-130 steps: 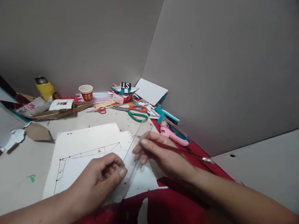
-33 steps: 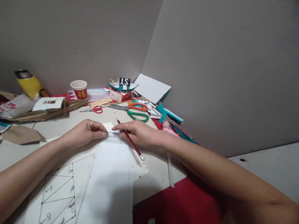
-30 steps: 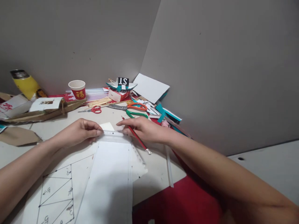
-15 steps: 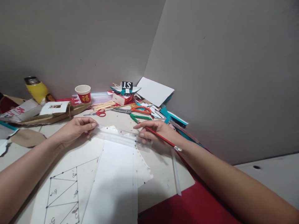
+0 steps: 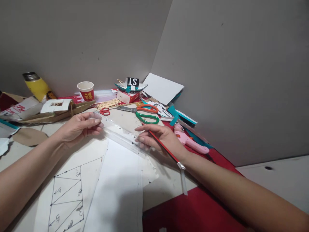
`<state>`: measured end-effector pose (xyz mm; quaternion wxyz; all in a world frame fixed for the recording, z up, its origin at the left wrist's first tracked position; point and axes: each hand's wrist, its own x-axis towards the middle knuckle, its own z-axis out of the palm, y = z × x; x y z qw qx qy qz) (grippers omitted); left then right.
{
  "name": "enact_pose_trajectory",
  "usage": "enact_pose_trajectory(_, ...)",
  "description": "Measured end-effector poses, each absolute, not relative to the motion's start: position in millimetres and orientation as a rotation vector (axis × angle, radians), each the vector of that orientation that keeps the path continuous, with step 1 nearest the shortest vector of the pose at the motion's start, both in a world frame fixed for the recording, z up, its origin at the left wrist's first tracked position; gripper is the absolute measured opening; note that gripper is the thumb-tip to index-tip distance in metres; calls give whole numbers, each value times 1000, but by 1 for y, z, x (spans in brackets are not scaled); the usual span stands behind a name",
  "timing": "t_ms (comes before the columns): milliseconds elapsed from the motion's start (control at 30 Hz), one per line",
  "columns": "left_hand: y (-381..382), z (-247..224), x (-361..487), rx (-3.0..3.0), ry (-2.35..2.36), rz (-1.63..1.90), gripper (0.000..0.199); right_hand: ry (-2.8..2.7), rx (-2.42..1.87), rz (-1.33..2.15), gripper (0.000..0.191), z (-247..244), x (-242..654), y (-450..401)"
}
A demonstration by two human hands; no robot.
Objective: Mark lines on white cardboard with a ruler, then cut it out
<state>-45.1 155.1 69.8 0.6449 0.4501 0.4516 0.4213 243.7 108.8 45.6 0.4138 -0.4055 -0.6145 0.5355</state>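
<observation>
pencil in right hand

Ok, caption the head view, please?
Left hand and right hand hold a clear strip over paper, pencil in the right.

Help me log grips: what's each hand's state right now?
Left hand: closed on one end of the clear strip.
Right hand: closed on it near the other end, holding a red pencil.

I see a clear strip, flecked with dark dots, stretched aslant between the left hand and the right hand. A red-and-black pencil slants across the right hand — tip by the forefinger, silver end at the wrist. Nearer me than both hands, a white sheet lies partly shadowed.
</observation>
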Motion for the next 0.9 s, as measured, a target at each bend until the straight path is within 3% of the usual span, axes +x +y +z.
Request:
enact_pose_trajectory(200, 156, 73, -46, 1021, 1038, 1024, 17, -1542, -1026, 1547, 41, 38, 241, 108)
enact_pose_trajectory(667, 153, 81, -50, 1016, 1018, 983, 10, -1518, -981, 1449, 39, 48, 245, 103)
enact_pose_trajectory(900, 143, 89, -41, 1096, 975, 955, 24, -1555, -1011, 1104, 36, 64, 250, 102)
